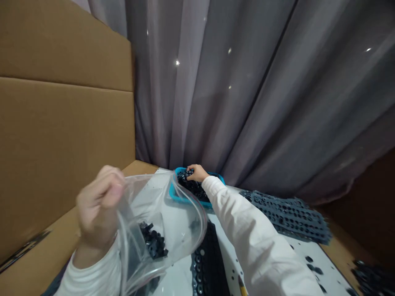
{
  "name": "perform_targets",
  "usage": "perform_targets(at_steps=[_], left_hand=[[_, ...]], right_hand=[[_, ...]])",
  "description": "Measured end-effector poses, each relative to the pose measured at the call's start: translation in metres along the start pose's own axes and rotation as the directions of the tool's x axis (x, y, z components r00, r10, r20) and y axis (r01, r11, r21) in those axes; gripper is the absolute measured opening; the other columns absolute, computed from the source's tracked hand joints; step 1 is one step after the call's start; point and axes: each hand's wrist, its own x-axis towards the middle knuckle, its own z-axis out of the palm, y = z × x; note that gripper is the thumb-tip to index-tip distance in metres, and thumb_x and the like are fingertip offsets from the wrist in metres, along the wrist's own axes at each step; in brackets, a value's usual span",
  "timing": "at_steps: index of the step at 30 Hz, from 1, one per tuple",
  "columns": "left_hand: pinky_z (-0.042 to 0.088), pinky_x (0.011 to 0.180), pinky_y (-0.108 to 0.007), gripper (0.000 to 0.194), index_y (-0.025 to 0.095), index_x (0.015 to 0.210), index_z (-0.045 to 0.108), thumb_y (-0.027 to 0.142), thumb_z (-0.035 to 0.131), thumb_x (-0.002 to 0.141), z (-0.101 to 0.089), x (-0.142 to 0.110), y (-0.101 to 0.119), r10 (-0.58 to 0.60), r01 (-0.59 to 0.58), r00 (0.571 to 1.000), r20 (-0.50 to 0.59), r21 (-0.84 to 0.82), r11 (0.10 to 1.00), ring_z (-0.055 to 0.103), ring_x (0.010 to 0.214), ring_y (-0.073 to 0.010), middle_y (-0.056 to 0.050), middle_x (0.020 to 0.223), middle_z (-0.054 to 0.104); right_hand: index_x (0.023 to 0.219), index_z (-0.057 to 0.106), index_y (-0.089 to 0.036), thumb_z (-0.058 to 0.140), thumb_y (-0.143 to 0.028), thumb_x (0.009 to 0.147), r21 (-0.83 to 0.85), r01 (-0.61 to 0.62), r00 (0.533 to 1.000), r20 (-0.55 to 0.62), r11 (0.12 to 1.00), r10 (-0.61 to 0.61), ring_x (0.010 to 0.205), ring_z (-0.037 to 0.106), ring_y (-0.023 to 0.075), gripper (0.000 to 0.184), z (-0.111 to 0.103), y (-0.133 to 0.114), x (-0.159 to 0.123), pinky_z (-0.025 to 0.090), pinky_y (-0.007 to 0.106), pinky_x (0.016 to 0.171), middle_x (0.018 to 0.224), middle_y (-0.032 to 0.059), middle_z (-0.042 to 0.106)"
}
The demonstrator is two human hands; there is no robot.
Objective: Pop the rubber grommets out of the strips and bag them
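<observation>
My left hand (98,205) is closed in a pinch on the rim of a clear plastic bag (173,222), holding its mouth wide. Several small black ring-shaped parts (152,242) lie inside the bag. My right hand (196,172), in a white sleeve, reaches forward into a blue tray (173,193) full of the same black parts (193,187). Its fingers curl down onto the pile; whether they grip any parts is hidden.
A tall cardboard wall (61,135) stands at the left and a grey curtain (262,102) hangs behind. Dark perforated strips (290,216) are stacked at the right, another strip (206,263) lies on the white table (311,248), and loose black parts (313,267) are scattered there.
</observation>
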Motion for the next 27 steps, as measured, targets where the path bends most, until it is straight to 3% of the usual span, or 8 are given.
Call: perform_targets(at_steps=[3, 7, 11, 16, 19, 23, 27], left_hand=[[0.028, 0.060, -0.033, 0.031, 0.019, 0.058, 0.038, 0.025, 0.042, 0.088, 0.010, -0.003, -0.008, 0.018, -0.061, 0.938, 0.346, 0.114, 0.992, 0.038, 0.063, -0.0155, 0.000, 0.060, 0.039], [0.030, 0.061, -0.031, 0.031, 0.018, 0.062, 0.038, 0.027, 0.041, 0.091, 0.028, -0.003, -0.021, 0.005, -0.104, 0.856, 0.516, 0.163, 0.981, 0.038, 0.065, -0.0140, 0.001, 0.063, 0.040], [0.030, 0.062, -0.029, 0.032, 0.018, 0.061, 0.037, 0.029, 0.043, 0.091, 0.038, -0.004, -0.027, -0.027, -0.104, 0.840, 0.542, 0.209, 0.972, 0.039, 0.066, -0.0135, 0.002, 0.063, 0.040], [0.031, 0.062, -0.029, 0.032, 0.019, 0.061, 0.037, 0.030, 0.043, 0.091, 0.036, -0.004, -0.031, -0.028, -0.103, 0.858, 0.512, 0.225, 0.969, 0.039, 0.066, -0.0139, 0.002, 0.062, 0.039], [0.031, 0.061, -0.029, 0.032, 0.019, 0.060, 0.039, 0.031, 0.046, 0.089, 0.031, 0.000, -0.035, -0.025, -0.104, 0.882, 0.471, 0.247, 0.963, 0.040, 0.064, -0.0145, 0.002, 0.061, 0.040], [0.030, 0.062, -0.030, 0.031, 0.020, 0.061, 0.042, 0.034, 0.046, 0.088, 0.020, 0.005, -0.037, 0.013, -0.131, 0.920, 0.392, 0.277, 0.952, 0.041, 0.066, -0.0166, 0.000, 0.062, 0.044], [0.030, 0.066, -0.032, 0.031, 0.020, 0.068, 0.042, 0.032, 0.029, 0.093, 0.021, 0.006, -0.035, 0.036, -0.179, 0.870, 0.492, 0.246, 0.952, 0.041, 0.071, -0.0185, -0.001, 0.069, 0.046]], right_hand=[[0.077, 0.067, -0.013, 0.072, -0.020, 0.057, 0.011, -0.034, 0.999, 0.004, 0.999, 0.034, 0.071, 0.052, 0.0116, 0.022, -0.010, 0.003, -0.004, 0.038, 0.019, 0.064, 0.068, -0.0050, 0.057], [0.082, 0.066, -0.011, 0.074, -0.023, 0.064, -0.008, -0.078, 0.995, 0.060, 0.997, 0.078, 0.077, 0.057, 0.0154, 0.023, -0.010, 0.009, -0.009, 0.043, 0.023, 0.068, 0.074, -0.0031, 0.060], [0.104, 0.061, -0.012, 0.059, -0.034, 0.085, -0.029, -0.104, 0.982, 0.158, 0.994, 0.108, 0.092, 0.060, 0.0213, 0.029, -0.001, 0.012, -0.014, 0.052, 0.036, 0.077, 0.107, 0.0045, 0.061], [0.113, 0.057, -0.014, 0.055, -0.034, 0.088, -0.018, -0.109, 0.973, 0.200, 0.994, 0.110, 0.097, 0.059, 0.0222, 0.032, 0.001, 0.010, -0.015, 0.052, 0.038, 0.080, 0.115, 0.0064, 0.058], [0.099, 0.062, -0.012, 0.062, -0.031, 0.083, 0.003, -0.109, 0.981, 0.165, 0.994, 0.107, 0.088, 0.060, 0.0186, 0.025, -0.007, 0.007, -0.013, 0.051, 0.034, 0.075, 0.100, 0.0040, 0.062], [0.072, 0.065, -0.013, 0.074, -0.018, 0.058, 0.046, -0.104, 0.991, 0.092, 0.993, 0.100, 0.071, 0.052, 0.0110, 0.018, -0.023, 0.003, -0.013, 0.040, 0.021, 0.066, 0.066, -0.0053, 0.055], [0.066, 0.063, -0.014, 0.070, -0.019, 0.054, 0.093, -0.090, 0.995, 0.050, 0.992, 0.085, 0.063, 0.045, 0.0083, 0.015, -0.048, 0.000, -0.016, 0.034, 0.019, 0.060, 0.059, -0.0077, 0.049]])
